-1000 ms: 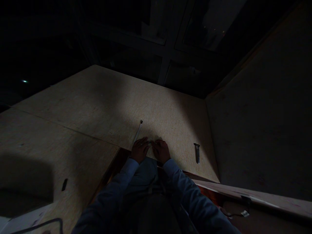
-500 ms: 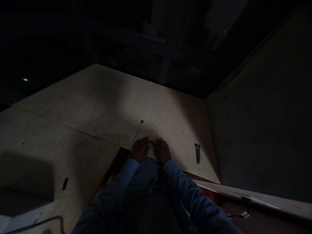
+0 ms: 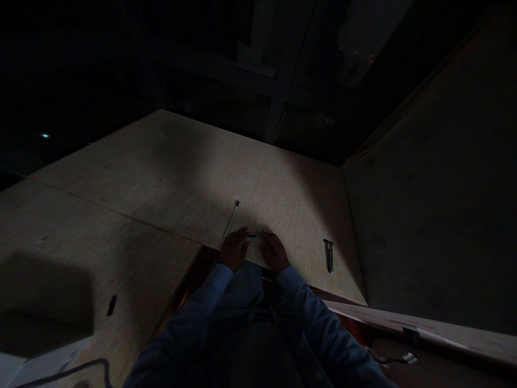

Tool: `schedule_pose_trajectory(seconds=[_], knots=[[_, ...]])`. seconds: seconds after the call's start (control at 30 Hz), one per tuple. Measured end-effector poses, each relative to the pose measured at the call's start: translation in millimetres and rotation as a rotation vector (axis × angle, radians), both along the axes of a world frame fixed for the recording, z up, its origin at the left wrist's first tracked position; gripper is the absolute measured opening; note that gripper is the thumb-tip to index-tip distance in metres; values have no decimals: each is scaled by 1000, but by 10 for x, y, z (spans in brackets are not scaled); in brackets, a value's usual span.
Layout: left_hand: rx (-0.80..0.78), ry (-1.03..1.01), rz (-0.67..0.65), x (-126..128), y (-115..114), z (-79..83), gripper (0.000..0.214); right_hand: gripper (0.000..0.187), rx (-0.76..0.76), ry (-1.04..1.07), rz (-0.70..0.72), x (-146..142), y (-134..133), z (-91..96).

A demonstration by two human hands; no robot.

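Observation:
The scene is very dark. My left hand [image 3: 235, 249] and my right hand [image 3: 273, 251] rest close together on the near edge of a light wooden board [image 3: 194, 178]. Between their fingertips lies a small pale object [image 3: 252, 236], which both hands touch with curled fingers. It is too dim to name. A thin pale rod [image 3: 231, 220] with a dark tip runs away from my left hand across the board.
A dark tool [image 3: 329, 254] lies on the board to the right of my hands. A second board [image 3: 81, 242] lies at the left with a small dark piece [image 3: 111, 305] on it. A dark upright panel [image 3: 436, 205] closes the right side.
My right hand has slid slightly to the right, so the small pale object shows more between the two hands. The view has shifted a little.

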State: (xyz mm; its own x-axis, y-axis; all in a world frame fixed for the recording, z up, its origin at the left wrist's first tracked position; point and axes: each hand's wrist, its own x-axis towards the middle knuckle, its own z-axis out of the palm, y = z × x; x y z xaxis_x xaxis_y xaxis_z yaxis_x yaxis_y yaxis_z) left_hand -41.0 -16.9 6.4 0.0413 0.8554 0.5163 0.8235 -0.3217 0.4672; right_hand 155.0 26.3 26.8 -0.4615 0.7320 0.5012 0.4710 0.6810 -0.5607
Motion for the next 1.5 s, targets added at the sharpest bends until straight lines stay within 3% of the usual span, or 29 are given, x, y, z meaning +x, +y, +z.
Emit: schedule_pose_trajectory(seconds=[0.17, 0.27, 0.33, 0.43, 0.53, 0.63, 0.9, 1.07, 1.27, 1.5], knots=[[22, -26, 29, -12, 7, -63, 38, 40, -110, 162, -171, 373, -55, 188], [40, -43, 82, -12, 8, -83, 41, 48, -182, 186, -456, 862, -78, 329], [66, -40, 101, -4, 6, -70, 42, 52, -188, 58, -704, 1243, -72, 410], [116, -16, 92, 16, 0, -27, 38, 58, -219, -41, -924, 1748, -54, 480], [140, 19, 68, 31, 4, 4, 35, 47, -315, -155, -1006, 2049, -34, 479], [144, 21, 64, 36, 19, 3, 35, 33, -438, -246, -997, 2135, -11, 441], [134, -19, 97, 38, 38, -88, 54, 28, -523, -262, -957, 1893, 19, 456], [80, -82, 168, 97, 70, -107, 51, 30, -501, -158, -816, 1591, 35, 535], [27, -76, 235, 113, 143, -75, 35, 31, -476, -64, -582, 974, 108, 604], [8, -110, 262, 34, 207, 4, 36, 20, -417, -59, -368, 81, 250, 668]])
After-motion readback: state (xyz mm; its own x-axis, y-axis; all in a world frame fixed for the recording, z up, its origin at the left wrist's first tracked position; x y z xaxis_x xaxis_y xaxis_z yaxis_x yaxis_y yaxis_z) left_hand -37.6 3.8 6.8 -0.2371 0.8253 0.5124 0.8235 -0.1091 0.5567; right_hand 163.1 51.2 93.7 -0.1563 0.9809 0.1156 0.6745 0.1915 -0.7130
